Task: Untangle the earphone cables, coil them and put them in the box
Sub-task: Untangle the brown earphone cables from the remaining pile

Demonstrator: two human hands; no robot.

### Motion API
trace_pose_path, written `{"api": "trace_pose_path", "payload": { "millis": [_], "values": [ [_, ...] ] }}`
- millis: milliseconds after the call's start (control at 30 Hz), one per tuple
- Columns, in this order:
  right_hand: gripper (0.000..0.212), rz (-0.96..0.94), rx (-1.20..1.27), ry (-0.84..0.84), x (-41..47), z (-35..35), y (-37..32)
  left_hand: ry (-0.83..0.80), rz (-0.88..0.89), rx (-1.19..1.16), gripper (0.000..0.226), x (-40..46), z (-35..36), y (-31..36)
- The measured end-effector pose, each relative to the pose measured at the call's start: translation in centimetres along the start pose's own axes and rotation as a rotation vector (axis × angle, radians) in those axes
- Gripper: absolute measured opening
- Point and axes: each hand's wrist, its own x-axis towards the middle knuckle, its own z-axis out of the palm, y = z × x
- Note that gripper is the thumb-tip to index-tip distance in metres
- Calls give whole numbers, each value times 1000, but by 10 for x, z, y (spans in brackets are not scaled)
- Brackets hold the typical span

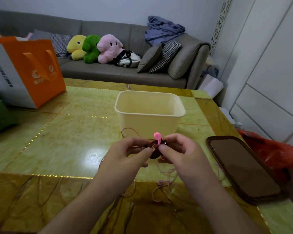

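Pinching a dark red cable coil (154, 150) between both hands, just before the cream box (150, 114).
Left hand (130, 154) and right hand (177, 150) each hold it in a narrow grip; a pink tie (157, 136) sticks up; the box's inside shows nothing; pink cable (166, 181) trails on the worktop (66, 132).

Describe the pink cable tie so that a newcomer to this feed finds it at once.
Start at the cream box in the middle of the green table. Just in front of its near wall, the left hand and right hand pinch a dark red cable coil. The pink cable tie sticks up between them, brighter than the pale pink cable loose below.
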Motion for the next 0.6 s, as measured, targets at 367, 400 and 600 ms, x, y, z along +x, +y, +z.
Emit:
{"api": "trace_pose_path", "payload": {
  "millis": [367, 400, 600],
  "values": [
    [4, -54, -13, 325, 6, -18, -4, 218, 107, 788, 36, 92, -9, 12],
    [4, -67, -6, 352, 7, -20, -6, 248, 119, 784, 28, 93, -9, 8],
    [10, -179, -129, 415, 29, -20, -29, 284, 199, 612, 28, 64, -9, -15]
  ]
}}
